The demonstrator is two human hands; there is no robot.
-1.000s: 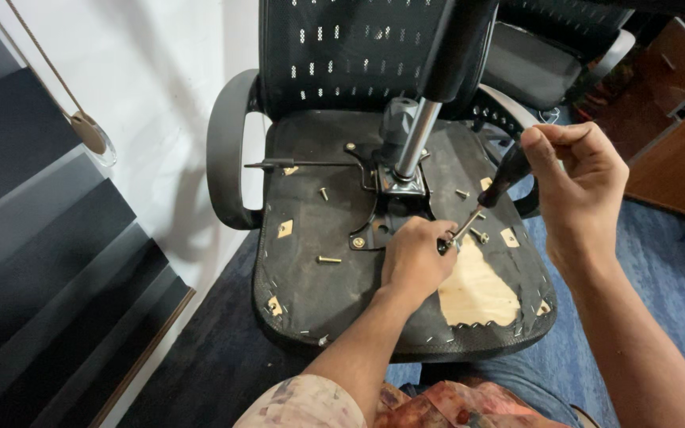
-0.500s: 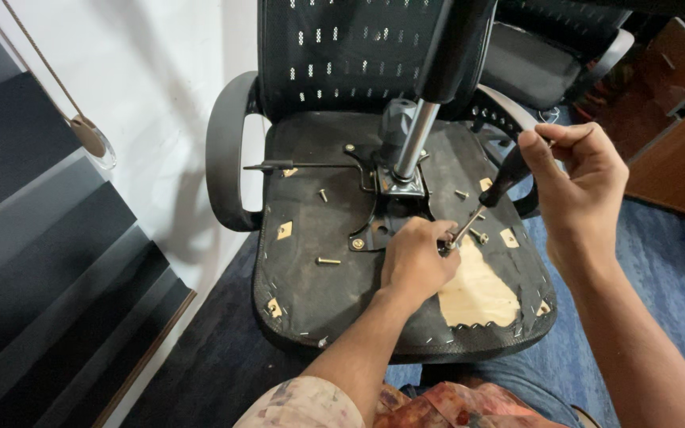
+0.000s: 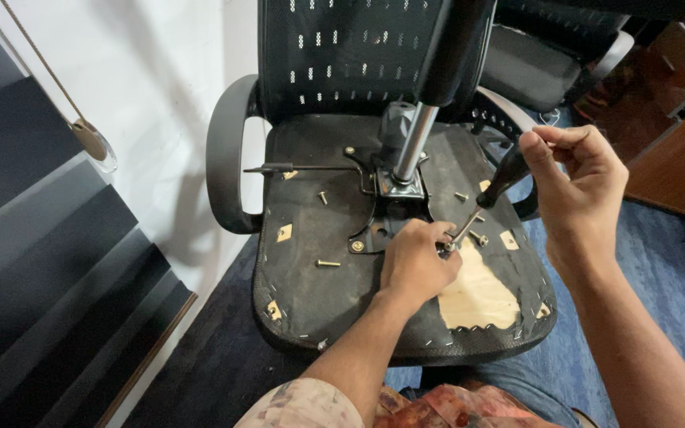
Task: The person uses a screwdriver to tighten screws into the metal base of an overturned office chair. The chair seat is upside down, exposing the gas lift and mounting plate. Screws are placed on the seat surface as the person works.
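An office chair lies on its back with the black underside of its seat (image 3: 319, 301) facing me. My right hand (image 3: 576, 186) grips the black handle of a screwdriver (image 3: 495, 190) whose metal shaft slants down to the left. My left hand (image 3: 415, 265) rests on the seat underside, fingers pinched around the screwdriver tip and what looks like a bolt there. Just above my left hand sits the metal mounting plate (image 3: 386, 198) with the chrome gas cylinder (image 3: 414, 143) rising from it. Loose bolts (image 3: 327, 263) lie on the seat underside.
A thin lever rod (image 3: 295, 168) sticks out left from the plate. A grey armrest (image 3: 227, 158) curves at the left; the mesh backrest (image 3: 342, 55) is behind. White wall and dark steps (image 3: 41, 269) lie left, wooden furniture (image 3: 675, 143) right. Torn fabric exposes bare wood (image 3: 477, 297).
My right hand has shifted slightly on the screwdriver handle, as if turning it. My left hand stays at the tip.
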